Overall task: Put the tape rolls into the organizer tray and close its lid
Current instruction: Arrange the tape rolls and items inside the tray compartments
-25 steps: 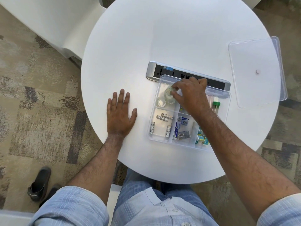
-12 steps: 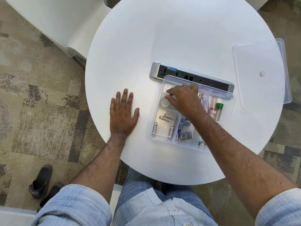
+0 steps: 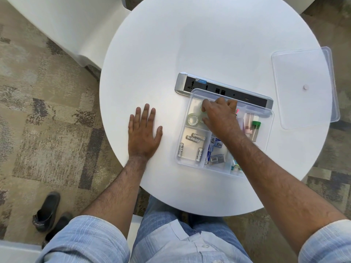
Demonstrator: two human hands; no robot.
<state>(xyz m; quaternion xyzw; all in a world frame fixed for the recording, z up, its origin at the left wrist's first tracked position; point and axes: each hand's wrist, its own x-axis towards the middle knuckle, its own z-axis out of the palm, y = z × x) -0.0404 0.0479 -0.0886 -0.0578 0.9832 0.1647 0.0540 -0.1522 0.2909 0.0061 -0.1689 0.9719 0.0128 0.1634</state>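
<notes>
The right hand [image 3: 221,116] reaches into the tray's [image 3: 269,130] far-left compartment, its grip clamped on a tape roll [image 3: 201,108] to seat it beside another roll [image 3: 192,118], while the left hand [image 3: 143,133] lies flat, fingers apart, on the desk [image 3: 190,44].

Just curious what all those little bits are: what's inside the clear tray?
The organizer tray shows a tape roll, four batteries, small boxes and a green-capped tube. The right hand covers another compartment's contents.

A round white table [image 3: 190,44] is set on patchy beige-and-grey carpet [image 3: 38,111]; a white moulded seat [image 3: 62,21] is placed beside it.
</notes>
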